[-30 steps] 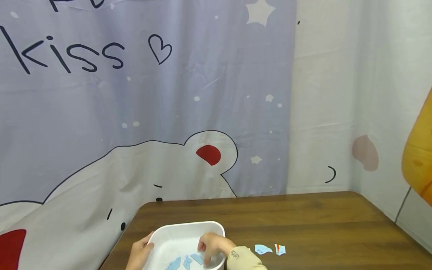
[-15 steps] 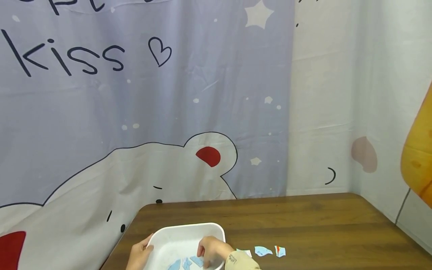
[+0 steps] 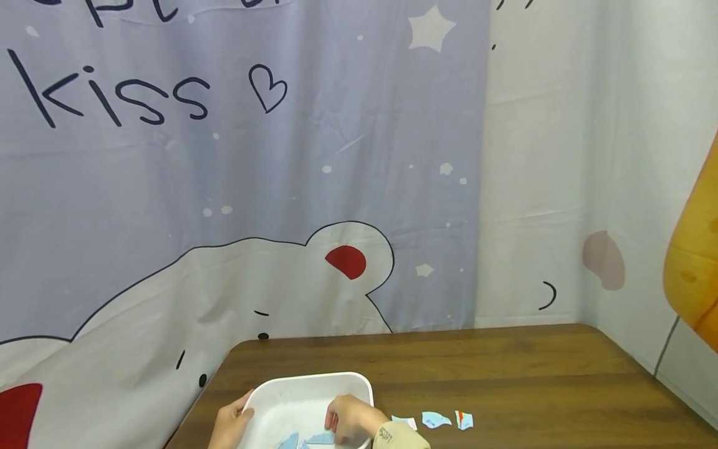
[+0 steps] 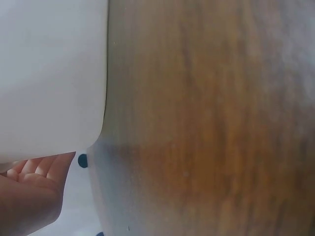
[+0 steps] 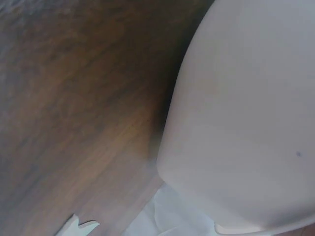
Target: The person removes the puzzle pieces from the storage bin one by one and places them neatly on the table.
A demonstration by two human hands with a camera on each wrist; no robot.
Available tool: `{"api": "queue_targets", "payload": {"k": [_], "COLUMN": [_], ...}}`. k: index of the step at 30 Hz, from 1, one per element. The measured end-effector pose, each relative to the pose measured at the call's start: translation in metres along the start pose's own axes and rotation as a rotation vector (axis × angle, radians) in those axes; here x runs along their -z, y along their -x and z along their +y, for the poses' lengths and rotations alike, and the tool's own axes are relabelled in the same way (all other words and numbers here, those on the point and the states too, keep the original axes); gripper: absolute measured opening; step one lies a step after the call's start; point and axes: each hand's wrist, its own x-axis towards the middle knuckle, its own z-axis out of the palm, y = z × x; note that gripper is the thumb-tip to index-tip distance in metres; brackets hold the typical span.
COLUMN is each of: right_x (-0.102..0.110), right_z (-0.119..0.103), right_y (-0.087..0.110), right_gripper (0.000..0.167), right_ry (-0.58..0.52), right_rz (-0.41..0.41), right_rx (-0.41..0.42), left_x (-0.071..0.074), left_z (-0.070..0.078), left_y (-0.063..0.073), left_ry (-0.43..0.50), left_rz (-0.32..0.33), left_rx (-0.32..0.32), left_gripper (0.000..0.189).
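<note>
A white plastic tub (image 3: 314, 376) sits at the front of the table, with light-blue torn-looking pieces (image 3: 288, 441) on its floor. My left hand (image 3: 230, 421) grips the tub's left rim, thumb on the near side; the left wrist view has its fingers (image 4: 47, 169) bent behind the tub's wall (image 4: 49, 73). Down inside the tub, my right hand (image 3: 352, 416) points its fingers at a flat blue piece (image 3: 321, 438) right at the fingertips; I cannot tell whether they pinch it. In the right wrist view the tub's outer wall (image 5: 241, 108) hides that hand.
On the wooden table (image 3: 505, 368), right of the tub, lie a pale piece (image 3: 405, 422) partly behind the right sleeve (image 3: 399, 435), a light-blue piece (image 3: 435, 420) and a blue piece with red (image 3: 464, 420). A printed curtain (image 3: 336, 187) hangs behind the table.
My right hand has shifted slightly left inside the tub, and the blue piece at its fingertips lies more level. The sleeve's shift uncovers the pale piece. My left hand stays on the rim.
</note>
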Motion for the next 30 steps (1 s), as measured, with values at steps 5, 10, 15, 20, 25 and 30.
{"api": "queue_targets", "payload": {"k": [5, 10, 15, 20, 25, 30], "right_x": [0.0028, 0.0024, 0.0009, -0.0003, -0.0004, 0.0033], "right_z": [0.0004, 0.0005, 0.0, -0.0007, 0.0017, 0.0062], "right_y": [-0.0005, -0.0008, 0.0002, 0.002, 0.0, -0.0027], "right_gripper": [0.032, 0.029, 0.028, 0.027, 0.022, 0.018], "right_ry": [-0.09, -0.121, -0.111, -0.09, -0.088, -0.187], "right_rz": [-0.069, -0.084, -0.067, -0.058, -0.03, -0.022], "right_rx": [-0.035, -0.037, -0.036, -0.024, 0.036, 0.122], "left_x": [-0.0012, -0.0004, -0.0005, -0.0009, -0.0012, -0.0008], "left_z": [-0.0002, 0.0009, 0.0004, -0.0019, -0.003, -0.0021], "left_y": [-0.0003, -0.0006, -0.0012, -0.0012, -0.0013, -0.0017], "left_ry": [-0.004, -0.013, -0.013, -0.006, -0.007, -0.027], "left_rz": [-0.002, -0.001, -0.001, 0.001, 0.005, 0.009], "left_rx": [-0.004, 0.002, 0.001, -0.005, 0.001, -0.006], "left_gripper": [0.046, 0.046, 0.046, 0.048, 0.049, 0.047]}}
